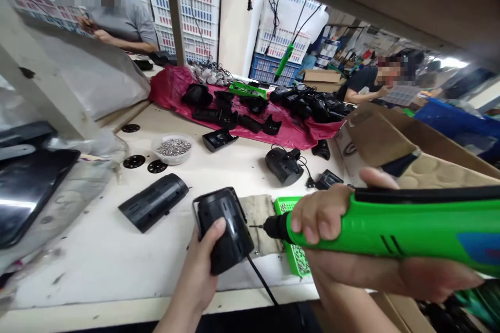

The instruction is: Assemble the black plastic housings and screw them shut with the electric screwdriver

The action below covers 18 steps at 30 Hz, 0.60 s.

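Note:
My left hand (205, 257) is closed around a black plastic device housing (224, 223) with a cord (262, 280) running from its lower end. A thin bracket wraps its upper end. My right hand (328, 218) grips a green electric screwdriver (398, 223), lying level, its bit pointing left. The bit tip is close to the housing's right side; whether they touch I cannot tell. Behind the screwdriver's nose, a green tray (299, 262) of small screws is partly hidden. A similar black housing shell (154, 202) lies to the left of my left hand.
A bowl of small metal parts (174, 149) stands beside black discs (134, 161). Black parts (250, 114) lie on a pink sheet (304, 137) at the back. Another corded housing (284, 165) sits mid-table. Cardboard boxes (375, 135) border the right. Two people work beyond.

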Tool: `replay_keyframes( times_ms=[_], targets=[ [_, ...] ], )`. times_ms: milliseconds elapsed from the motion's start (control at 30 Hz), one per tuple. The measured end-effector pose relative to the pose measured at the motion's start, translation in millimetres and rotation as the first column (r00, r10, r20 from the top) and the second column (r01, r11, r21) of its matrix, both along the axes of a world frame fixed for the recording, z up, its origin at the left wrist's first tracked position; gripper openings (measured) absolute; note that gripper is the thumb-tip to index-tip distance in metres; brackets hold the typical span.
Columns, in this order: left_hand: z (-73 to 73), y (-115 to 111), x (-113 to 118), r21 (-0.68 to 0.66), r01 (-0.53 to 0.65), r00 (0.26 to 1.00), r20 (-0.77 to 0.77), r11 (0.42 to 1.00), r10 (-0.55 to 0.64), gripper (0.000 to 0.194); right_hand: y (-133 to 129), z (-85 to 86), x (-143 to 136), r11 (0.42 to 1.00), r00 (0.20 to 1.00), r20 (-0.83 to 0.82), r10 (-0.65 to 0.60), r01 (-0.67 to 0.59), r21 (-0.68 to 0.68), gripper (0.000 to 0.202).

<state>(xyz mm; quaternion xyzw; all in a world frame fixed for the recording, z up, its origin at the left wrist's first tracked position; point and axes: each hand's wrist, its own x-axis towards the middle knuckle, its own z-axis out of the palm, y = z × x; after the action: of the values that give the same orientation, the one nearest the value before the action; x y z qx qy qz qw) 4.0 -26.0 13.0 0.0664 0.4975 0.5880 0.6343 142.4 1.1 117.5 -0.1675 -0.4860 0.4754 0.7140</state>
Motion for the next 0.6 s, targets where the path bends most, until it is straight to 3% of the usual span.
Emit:
replay_keyframes(
  times_ms=[167,400,600],
  targets=[
    [-3.2,2.4,2.5,0.052,-0.006,0.997,-0.082,0.999,0.011,0.075,-5.3,-15.9,5.6,1.000,0.999,0.048,0.018,-0.017,-0.024,0.045],
    [-9.0,1.7,7.9,0.053,-0.064,0.992,-0.108,0.997,0.070,0.078,18.0,-43.3,-12.2,1.000,1.000,-0.008,0.010,-0.010,0.005,0.045],
    [-6.0,0.0,8.3,0.088,-0.024,0.992,-0.123,0.996,0.035,0.078,17.9,-44.5,-1.0,0.998,0.998,-0.022,0.062,-0.061,0.026,0.045]
  ],
)
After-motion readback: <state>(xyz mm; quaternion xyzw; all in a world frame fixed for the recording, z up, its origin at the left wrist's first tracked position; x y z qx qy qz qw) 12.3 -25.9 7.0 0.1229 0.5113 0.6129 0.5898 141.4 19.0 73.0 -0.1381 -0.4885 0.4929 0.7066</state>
